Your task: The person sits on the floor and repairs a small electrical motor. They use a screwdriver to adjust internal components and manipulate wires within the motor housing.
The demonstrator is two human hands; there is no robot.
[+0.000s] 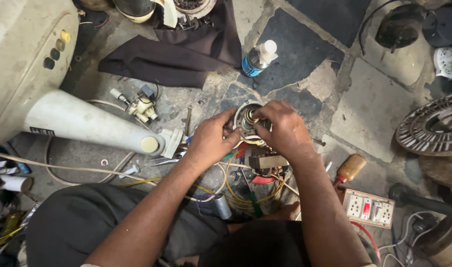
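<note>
Both of my hands grip a small round fan motor (246, 120) with a metal casing, held above the stone floor. My left hand (213, 141) holds its left side, fingers curled on the rim. My right hand (283, 129) covers its right side and top, fingertips at the centre shaft. Yellow and red wires (236, 190) trail from the motor down toward my lap, past a grey cylindrical capacitor (221, 206).
A cream pedestal fan base and column (72, 121) lies at left. A dark cloth (181, 54) and a blue plastic bottle (258, 58) lie beyond. At right are a screwdriver with an orange handle (348, 169), a socket board (368, 207) and a round metal grille (433, 127).
</note>
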